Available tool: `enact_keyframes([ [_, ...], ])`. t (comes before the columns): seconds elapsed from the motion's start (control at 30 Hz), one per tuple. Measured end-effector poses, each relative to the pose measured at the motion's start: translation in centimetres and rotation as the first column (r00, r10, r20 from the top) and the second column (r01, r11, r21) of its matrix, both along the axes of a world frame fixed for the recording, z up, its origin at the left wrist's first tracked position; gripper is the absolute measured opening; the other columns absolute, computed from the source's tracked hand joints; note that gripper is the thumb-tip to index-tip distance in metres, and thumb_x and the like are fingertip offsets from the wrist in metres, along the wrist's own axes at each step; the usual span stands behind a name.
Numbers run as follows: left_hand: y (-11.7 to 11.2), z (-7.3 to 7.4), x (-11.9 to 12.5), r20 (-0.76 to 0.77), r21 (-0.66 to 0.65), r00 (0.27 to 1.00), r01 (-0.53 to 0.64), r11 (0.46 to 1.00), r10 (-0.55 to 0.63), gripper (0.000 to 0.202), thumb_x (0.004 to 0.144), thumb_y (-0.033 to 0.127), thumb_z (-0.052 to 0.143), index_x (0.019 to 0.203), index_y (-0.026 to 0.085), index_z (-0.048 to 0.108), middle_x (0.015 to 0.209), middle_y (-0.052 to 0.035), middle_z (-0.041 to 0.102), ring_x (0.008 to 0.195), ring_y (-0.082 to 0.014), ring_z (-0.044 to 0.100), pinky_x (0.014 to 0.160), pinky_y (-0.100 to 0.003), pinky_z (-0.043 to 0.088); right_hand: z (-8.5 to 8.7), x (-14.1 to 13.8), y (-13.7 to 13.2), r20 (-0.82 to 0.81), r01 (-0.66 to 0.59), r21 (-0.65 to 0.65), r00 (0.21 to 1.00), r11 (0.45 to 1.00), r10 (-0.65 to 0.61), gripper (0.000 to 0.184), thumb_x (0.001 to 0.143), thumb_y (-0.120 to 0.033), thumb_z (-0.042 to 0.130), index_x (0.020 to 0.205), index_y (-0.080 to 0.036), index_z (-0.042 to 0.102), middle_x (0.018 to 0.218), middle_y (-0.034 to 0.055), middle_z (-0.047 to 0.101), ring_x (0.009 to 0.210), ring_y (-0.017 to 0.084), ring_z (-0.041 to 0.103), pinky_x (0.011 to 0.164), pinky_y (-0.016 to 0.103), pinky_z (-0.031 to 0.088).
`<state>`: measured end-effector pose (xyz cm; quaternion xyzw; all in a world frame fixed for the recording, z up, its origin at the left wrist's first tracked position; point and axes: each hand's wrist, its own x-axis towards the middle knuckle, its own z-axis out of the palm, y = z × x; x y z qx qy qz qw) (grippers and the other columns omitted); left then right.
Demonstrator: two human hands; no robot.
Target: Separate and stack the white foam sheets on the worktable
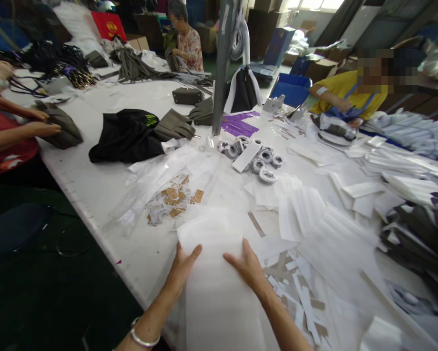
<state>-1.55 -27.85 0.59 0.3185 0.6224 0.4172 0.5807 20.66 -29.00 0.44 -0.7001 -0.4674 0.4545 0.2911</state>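
Note:
A long white foam sheet (219,292) runs from the bottom edge up to the middle of the view. On its left edge is my left hand (182,265), thumb on top and fingers hidden under the sheet. My right hand (247,267) grips the opposite edge the same way. Just beyond the sheet lies a pile of brown tags (175,197) in small clear bags. More white foam sheets (307,209) are spread to the right, beside white and grey-brown strips (303,302).
A metal post (222,68) rises from the white table (105,190). Rolled strips (265,156), purple film (240,123) and a black cloth (127,136) lie farther back. Several people work around the table. Dark green bags (420,239) are heaped at right.

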Motion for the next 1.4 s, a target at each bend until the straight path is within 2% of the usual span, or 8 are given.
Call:
enact_keyframes([
  [0.23,4.3,-0.1,-2.2,-0.017,0.052,0.997,0.071,0.996,-0.070,0.086,0.067,0.052,0.082,0.136,0.015,0.046,0.118,-0.0139,0.068,0.108,-0.0300,0.067,0.101,-0.047,0.051,1.2,-2.8,-0.5,0.217,0.049,0.438,0.963,0.898,-0.158,0.072,0.090,-0.036,0.058,0.152,-0.017,0.026,0.153,0.0159,0.037,0.144,0.028,0.034,0.117,0.049,0.034],
  [0.37,5.8,-1.3,-3.2,-0.409,0.142,0.911,0.122,0.982,-0.055,0.095,0.068,0.053,0.078,0.144,0.015,0.036,0.143,-0.0188,0.051,0.135,-0.0350,0.047,0.117,-0.052,0.033,-1.9,-4.6,-1.9,0.262,-0.038,0.400,0.962,0.916,-0.075,0.071,0.091,-0.034,0.057,0.153,-0.019,0.026,0.157,0.0170,0.032,0.146,0.031,0.031,0.116,0.055,0.035],
  [0.73,-1.7,-5.7,-4.4,-0.579,-0.007,0.803,0.172,0.985,-0.144,0.096,0.083,0.062,0.056,0.154,0.012,0.015,0.160,-0.0214,0.023,0.149,-0.0339,0.024,0.122,-0.052,0.022,-7.8,-4.0,-7.4,0.195,0.069,0.264,0.973,0.962,-0.123,0.070,0.096,-0.041,0.048,0.155,-0.014,0.022,0.160,0.0164,0.029,0.148,0.030,0.027,0.118,0.055,0.031],
  [0.93,-0.8,-4.6,-2.8,-0.904,0.177,0.428,0.371,0.911,0.002,0.092,0.085,0.052,0.055,0.155,0.011,0.013,0.159,-0.0245,0.023,0.147,-0.0408,0.024,0.117,-0.063,0.025,-8.2,-6.7,-5.8,0.224,0.127,0.239,0.957,0.963,-0.182,0.060,0.095,-0.032,0.047,0.150,-0.011,0.036,0.155,0.0185,0.038,0.144,0.033,0.035,0.114,0.056,0.036],
  [1.13,-1.7,-5.9,-0.8,-0.963,0.253,0.188,0.878,0.406,0.193,0.064,0.094,0.025,0.045,0.155,0.027,0.024,0.144,-0.0093,0.054,0.131,-0.0271,0.050,0.110,-0.042,0.035,-6.8,4.6,-4.9,0.337,0.236,0.482,0.839,0.844,-0.427,0.048,0.096,-0.033,0.046,0.140,-0.017,0.047,0.140,0.0150,0.056,0.132,0.026,0.051,0.110,0.048,0.043],
  [1.2,-2.3,-7.2,-0.3,-0.966,0.228,0.156,0.893,0.388,0.207,0.062,0.094,0.025,0.047,0.153,0.028,0.030,0.139,-0.0078,0.059,0.122,-0.0256,0.056,0.102,-0.039,0.039,-6.0,10.5,-5.0,0.486,0.232,0.555,0.689,0.799,-0.538,0.049,0.092,-0.030,0.047,0.138,-0.015,0.048,0.139,0.0172,0.056,0.132,0.029,0.049,0.111,0.052,0.039],
  [1.3,-2.5,-8.4,-0.4,-0.971,0.205,0.128,0.883,0.421,0.203,0.055,0.092,0.027,0.048,0.147,0.029,0.042,0.141,-0.0063,0.058,0.123,-0.0256,0.056,0.099,-0.039,0.041,-5.3,18.3,-5.3,0.757,0.203,0.392,0.484,0.897,-0.440,0.066,0.077,-0.013,0.049,0.143,-0.012,0.045,0.152,0.0182,0.042,0.144,0.033,0.033,0.117,0.055,0.025],
  [1.4,-2.1,-8.3,-1.0,-0.973,0.188,0.114,0.894,0.406,0.201,0.056,0.089,0.027,0.050,0.145,0.030,0.045,0.142,-0.0042,0.058,0.122,-0.0241,0.057,0.097,-0.037,0.044,-5.3,23.2,-5.5,0.811,0.266,0.128,0.527,0.955,-0.255,0.076,0.066,-0.004,0.048,0.142,-0.009,0.049,0.153,0.0185,0.041,0.145,0.032,0.032,0.119,0.049,0.024],
])
